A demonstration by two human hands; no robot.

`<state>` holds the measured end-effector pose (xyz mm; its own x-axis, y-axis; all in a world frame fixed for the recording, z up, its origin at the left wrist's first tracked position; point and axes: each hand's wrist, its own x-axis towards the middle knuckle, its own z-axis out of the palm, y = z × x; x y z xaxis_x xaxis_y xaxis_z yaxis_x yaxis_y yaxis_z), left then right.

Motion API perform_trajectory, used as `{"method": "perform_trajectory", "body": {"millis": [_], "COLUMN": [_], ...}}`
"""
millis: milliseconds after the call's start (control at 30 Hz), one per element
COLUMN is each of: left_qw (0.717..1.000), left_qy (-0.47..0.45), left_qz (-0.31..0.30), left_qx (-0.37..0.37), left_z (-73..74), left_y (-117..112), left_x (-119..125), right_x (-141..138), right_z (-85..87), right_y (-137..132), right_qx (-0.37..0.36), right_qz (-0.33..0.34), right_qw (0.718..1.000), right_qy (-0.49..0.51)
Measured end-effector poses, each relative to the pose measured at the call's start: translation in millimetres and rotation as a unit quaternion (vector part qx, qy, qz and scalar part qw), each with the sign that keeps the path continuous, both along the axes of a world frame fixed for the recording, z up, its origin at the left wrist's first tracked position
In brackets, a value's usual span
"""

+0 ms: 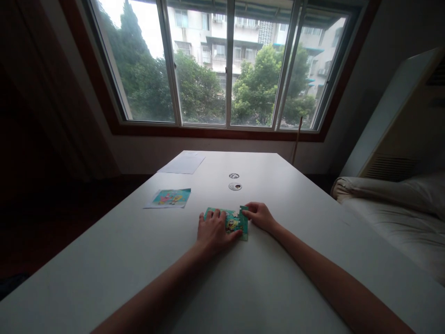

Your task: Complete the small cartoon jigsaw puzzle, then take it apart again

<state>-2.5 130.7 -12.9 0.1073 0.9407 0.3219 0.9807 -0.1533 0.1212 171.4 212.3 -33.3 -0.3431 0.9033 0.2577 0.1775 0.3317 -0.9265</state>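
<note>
A small teal jigsaw puzzle with a cartoon picture lies on the white table in front of me. My left hand rests flat on its left part, fingers stretched out over it. My right hand is at the puzzle's upper right corner, fingers pinched on a teal puzzle piece that touches the puzzle's edge.
A printed cartoon picture sheet lies to the left of the puzzle, a blank white sheet farther back. Two round cable holes sit mid-table. A cushioned seat stands right, a wide window ahead.
</note>
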Motion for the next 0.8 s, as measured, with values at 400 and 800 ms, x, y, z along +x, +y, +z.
{"method": "perform_trajectory", "body": {"millis": [400,800], "left_qw": [1.000,0.999], "left_qy": [-0.004,-0.042], "left_qz": [0.004,0.016], "left_qx": [0.007,0.001], "left_z": [-3.7,-5.9], "left_y": [-1.2,-0.8], "left_x": [-2.7,-4.0], "right_x": [-2.8,-5.8], "right_z": [-3.8,-5.8], "right_y": [-3.6,-3.5], "right_qx": [0.055,0.004], "right_qz": [0.076,0.115], "right_qw": [0.995,0.993], "right_qy": [-0.035,0.023]}}
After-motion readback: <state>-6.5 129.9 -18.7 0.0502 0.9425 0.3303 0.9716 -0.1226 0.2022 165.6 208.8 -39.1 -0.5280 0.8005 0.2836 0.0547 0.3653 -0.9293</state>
